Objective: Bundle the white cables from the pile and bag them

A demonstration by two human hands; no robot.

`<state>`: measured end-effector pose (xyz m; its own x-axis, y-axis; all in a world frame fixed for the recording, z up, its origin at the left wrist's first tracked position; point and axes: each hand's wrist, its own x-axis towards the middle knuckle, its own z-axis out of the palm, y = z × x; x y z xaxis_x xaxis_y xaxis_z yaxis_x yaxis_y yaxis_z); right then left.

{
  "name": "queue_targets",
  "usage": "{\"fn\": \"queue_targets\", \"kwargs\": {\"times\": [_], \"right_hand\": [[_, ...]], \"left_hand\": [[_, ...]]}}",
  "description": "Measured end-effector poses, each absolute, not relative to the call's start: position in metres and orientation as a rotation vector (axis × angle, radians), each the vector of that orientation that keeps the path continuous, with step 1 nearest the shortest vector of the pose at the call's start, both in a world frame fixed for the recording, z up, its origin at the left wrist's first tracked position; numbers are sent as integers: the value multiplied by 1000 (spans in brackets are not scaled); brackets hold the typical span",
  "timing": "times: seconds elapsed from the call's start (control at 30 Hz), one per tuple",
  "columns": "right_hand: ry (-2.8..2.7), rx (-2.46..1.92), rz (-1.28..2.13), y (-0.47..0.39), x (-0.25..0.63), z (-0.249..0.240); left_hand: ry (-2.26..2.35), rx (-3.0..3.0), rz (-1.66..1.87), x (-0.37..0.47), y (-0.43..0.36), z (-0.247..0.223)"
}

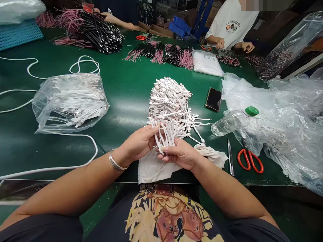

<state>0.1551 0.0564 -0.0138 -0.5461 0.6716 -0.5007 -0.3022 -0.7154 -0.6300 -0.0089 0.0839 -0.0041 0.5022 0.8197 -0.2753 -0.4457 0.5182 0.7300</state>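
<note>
Two bare hands share one fanned bundle of slim white cables [169, 132] in the head view. The left hand [140, 143] closes thumb and fingers on the bundle's left side; the right hand [184, 153] pinches its lower ends. The bundle is directly before a loose heap of white cables [169, 95] and above a creased white cloth [152, 169].

Possible faults: a slackened pinch could let single strands slip out; protruding strands of the heap could snag the bundle; a wide rightward sweep could strike the red-handled scissors [248, 161].

The near edge of the green tabletop [126, 84] runs just below the cloth. Open room lies leftward, between the heap and a clear plastic bag of white cables [70, 101].
</note>
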Motion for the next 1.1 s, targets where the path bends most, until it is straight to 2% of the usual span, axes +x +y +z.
{"fn": "queue_targets", "kwargs": {"times": [0.67,1.1], "right_hand": [[-745,-1142,1939,55,149,-17],[-708,-1160,2075,58,153,-11]], "left_hand": [[602,641,888,-2,75,-2],[833,497,922,-7,79,3]]}}
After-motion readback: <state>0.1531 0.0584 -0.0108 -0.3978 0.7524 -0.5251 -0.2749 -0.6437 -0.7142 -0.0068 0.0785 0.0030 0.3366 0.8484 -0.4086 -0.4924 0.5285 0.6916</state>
